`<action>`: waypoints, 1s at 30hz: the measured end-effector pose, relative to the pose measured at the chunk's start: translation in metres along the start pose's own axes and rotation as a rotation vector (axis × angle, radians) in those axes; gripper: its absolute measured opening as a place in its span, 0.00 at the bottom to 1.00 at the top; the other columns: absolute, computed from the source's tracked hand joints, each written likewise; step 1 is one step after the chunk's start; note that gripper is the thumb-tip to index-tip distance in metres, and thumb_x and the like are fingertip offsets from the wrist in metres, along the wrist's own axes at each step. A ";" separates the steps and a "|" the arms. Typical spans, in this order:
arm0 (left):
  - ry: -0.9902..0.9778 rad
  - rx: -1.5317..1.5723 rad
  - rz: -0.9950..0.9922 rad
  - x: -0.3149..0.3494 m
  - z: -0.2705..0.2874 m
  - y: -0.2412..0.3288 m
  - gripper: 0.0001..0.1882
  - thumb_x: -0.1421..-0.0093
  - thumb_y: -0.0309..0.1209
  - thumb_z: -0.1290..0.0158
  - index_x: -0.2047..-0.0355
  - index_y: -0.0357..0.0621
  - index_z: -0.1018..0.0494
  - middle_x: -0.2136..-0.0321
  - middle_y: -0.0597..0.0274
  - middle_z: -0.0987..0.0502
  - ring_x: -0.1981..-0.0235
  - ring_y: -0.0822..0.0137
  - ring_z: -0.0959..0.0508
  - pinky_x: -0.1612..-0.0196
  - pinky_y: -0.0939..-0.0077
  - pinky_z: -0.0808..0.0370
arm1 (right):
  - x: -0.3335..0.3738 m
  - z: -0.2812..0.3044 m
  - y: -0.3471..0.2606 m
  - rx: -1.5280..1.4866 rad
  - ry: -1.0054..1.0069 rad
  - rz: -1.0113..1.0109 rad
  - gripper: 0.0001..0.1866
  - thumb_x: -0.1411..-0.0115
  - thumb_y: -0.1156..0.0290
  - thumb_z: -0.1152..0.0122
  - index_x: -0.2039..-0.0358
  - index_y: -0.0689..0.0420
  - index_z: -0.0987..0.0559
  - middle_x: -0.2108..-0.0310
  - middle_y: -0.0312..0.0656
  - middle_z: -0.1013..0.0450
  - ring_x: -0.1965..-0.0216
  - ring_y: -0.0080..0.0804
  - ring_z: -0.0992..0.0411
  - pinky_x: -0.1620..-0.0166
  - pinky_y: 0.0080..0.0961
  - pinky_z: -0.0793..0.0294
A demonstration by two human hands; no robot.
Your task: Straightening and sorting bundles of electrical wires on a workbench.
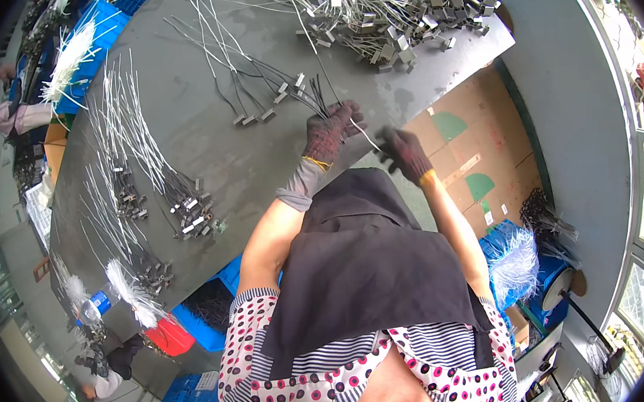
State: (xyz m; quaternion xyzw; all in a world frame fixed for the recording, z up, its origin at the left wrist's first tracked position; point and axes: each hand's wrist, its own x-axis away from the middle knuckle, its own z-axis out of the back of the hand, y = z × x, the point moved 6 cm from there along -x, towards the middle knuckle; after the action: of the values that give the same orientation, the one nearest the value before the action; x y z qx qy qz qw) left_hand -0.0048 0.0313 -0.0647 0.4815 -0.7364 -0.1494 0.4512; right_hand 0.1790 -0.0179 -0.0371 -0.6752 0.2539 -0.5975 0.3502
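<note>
My left hand (328,133), in a dark red and grey knit glove, is closed around a bundle of dark cables (315,102) at the table's near edge. Small silvery metal blocks (283,90) sit on some cables beside that hand. From its fingers a thin white wire (364,134) runs to the right. My right hand (405,155), gloved alike, has its fingers curled at the end of this wire and seems to pinch it. Farther left of the bundle, several cables with metal ends (248,120) lie spread on the grey table (263,173).
A large heap of cables with metal blocks (398,31) covers the far table edge. More bundles (195,209) lie at the left. White strands (516,260) fill a blue container at the right. Cardboard (488,139) lies beyond the table edge. Other people (27,118) are at the far left.
</note>
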 end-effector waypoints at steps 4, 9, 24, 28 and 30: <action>0.075 -0.269 -0.079 -0.005 0.012 0.012 0.16 0.35 0.33 0.42 0.52 0.33 0.22 0.63 0.62 0.18 0.64 0.75 0.21 0.55 0.82 0.25 | -0.054 -0.047 -0.058 -0.221 0.032 -0.017 0.45 0.38 0.31 0.54 0.45 0.67 0.30 0.55 0.50 0.24 0.61 0.39 0.23 0.58 0.39 0.24; 0.045 -0.295 -0.398 0.007 -0.002 0.059 0.16 0.35 0.32 0.42 0.51 0.36 0.22 0.62 0.64 0.18 0.64 0.77 0.22 0.60 0.80 0.27 | -0.115 -0.094 -0.074 -0.363 -0.015 -0.024 0.44 0.38 0.30 0.56 0.51 0.67 0.27 0.59 0.53 0.22 0.62 0.41 0.22 0.55 0.40 0.25; 0.624 -1.342 -0.161 -0.012 0.101 0.105 0.27 0.39 0.55 0.43 0.66 0.38 0.20 0.75 0.55 0.20 0.77 0.63 0.23 0.70 0.62 0.26 | -0.206 -0.053 -0.133 -0.708 0.184 0.009 0.30 0.37 0.50 0.42 0.48 0.64 0.28 0.55 0.53 0.25 0.57 0.49 0.24 0.56 0.37 0.24; 0.317 -0.595 -0.207 -0.039 0.086 0.088 0.20 0.35 0.47 0.44 0.60 0.41 0.21 0.74 0.62 0.21 0.74 0.63 0.21 0.68 0.62 0.25 | -0.261 0.025 -0.092 -0.377 0.300 0.519 0.18 0.42 0.61 0.36 0.61 0.64 0.21 0.66 0.54 0.21 0.68 0.44 0.20 0.69 0.41 0.23; 0.211 -0.219 -0.019 -0.043 0.097 0.064 0.17 0.35 0.45 0.44 0.60 0.43 0.22 0.70 0.63 0.20 0.71 0.63 0.20 0.67 0.62 0.24 | -0.236 0.002 -0.091 -0.023 0.273 0.663 0.14 0.41 0.64 0.37 0.65 0.64 0.21 0.72 0.51 0.22 0.72 0.41 0.21 0.71 0.36 0.23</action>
State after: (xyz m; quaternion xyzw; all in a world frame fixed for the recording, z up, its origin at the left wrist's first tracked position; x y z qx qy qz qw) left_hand -0.1148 0.0778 -0.0986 0.4496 -0.6593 -0.1816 0.5746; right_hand 0.1373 0.2191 -0.1152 -0.4739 0.5104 -0.5333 0.4801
